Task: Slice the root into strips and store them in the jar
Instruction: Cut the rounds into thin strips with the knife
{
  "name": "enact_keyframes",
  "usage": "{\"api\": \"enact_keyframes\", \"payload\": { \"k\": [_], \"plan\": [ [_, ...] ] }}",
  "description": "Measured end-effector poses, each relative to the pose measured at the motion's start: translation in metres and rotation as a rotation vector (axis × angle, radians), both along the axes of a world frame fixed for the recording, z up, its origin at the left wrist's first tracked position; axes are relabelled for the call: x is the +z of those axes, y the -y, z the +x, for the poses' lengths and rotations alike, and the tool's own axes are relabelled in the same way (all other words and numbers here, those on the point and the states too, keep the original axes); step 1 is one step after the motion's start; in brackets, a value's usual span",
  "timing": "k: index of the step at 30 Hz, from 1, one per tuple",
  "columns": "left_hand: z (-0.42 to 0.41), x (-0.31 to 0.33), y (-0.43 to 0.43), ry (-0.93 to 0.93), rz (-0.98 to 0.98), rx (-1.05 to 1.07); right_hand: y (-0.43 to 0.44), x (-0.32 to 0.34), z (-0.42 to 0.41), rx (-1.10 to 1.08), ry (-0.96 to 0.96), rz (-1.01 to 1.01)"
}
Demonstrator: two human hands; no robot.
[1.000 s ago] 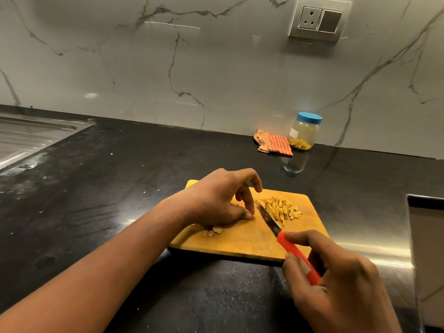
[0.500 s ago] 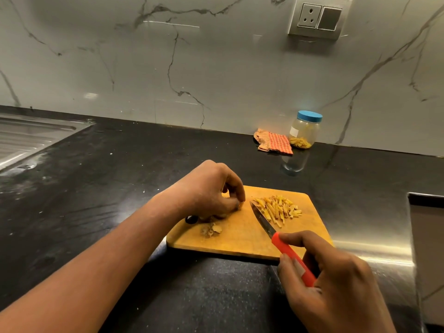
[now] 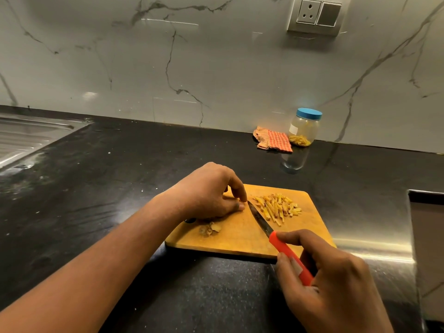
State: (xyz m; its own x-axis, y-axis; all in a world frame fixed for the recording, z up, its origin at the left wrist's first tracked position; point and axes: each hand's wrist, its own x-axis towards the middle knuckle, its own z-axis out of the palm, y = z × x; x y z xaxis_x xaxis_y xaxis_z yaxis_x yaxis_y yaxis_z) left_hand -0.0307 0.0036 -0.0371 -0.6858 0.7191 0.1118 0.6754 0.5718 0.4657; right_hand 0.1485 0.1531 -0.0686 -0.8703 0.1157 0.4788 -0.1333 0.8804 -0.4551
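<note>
Head view: the right hand (image 3: 336, 280) is gripping the red handle of the knife (image 3: 269, 230), fingers wrapped round it, the blade slanting up and left with its tip just beside the left fingertips; the left hand (image 3: 206, 191) is arching over the cutting board (image 3: 240, 241), fingers curled down and thumb and forefinger nearly meeting at the board; whether they are pinching a last bit of root I cannot tell, since whatever is there is hiding beneath the hand. A loose heap of yellow strips (image 3: 278, 206) is lying on the board to the right of the blade; a few brownish peel scraps (image 3: 209, 229) are sitting near the left wrist.

Slicing is looking mostly done, judging by that heap; storing is waiting, for the jar (image 3: 304, 128) is standing well apart at the back of the desk (image 3: 120, 188) against the marble wall, its blue lid on and a small yellow batch already showing at its bottom; so the lid is needing to come off and the heap is needing to be carried over.

A checked orange cloth (image 3: 274, 140) is lying touching or just beside the jar on its left; a steel sink (image 3: 28, 135) is occupying the far left corner; a wall socket (image 3: 314, 15) is hanging above. Nothing is standing between board and jar.
</note>
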Motion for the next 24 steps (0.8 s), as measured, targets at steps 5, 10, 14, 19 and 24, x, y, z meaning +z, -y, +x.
{"api": "enact_keyframes", "payload": {
  "k": [5,10,14,19,24],
  "plan": [
    [-0.004,-0.004,-0.001,-0.026,0.005,0.003,0.001,0.001,0.0,0.023,0.004,-0.006],
    [-0.006,-0.003,0.0,-0.001,-0.019,-0.018,-0.003,0.0,0.001,0.003,-0.008,0.0],
    [-0.007,0.003,0.008,0.068,-0.02,-0.019,-0.003,0.0,0.001,0.002,-0.01,0.005],
    [-0.006,0.003,0.008,0.098,0.001,-0.007,-0.002,0.001,0.001,0.008,-0.008,0.006],
    [-0.006,0.002,0.008,0.06,-0.006,0.017,-0.003,-0.001,0.001,0.005,-0.01,0.008]
  ]
}}
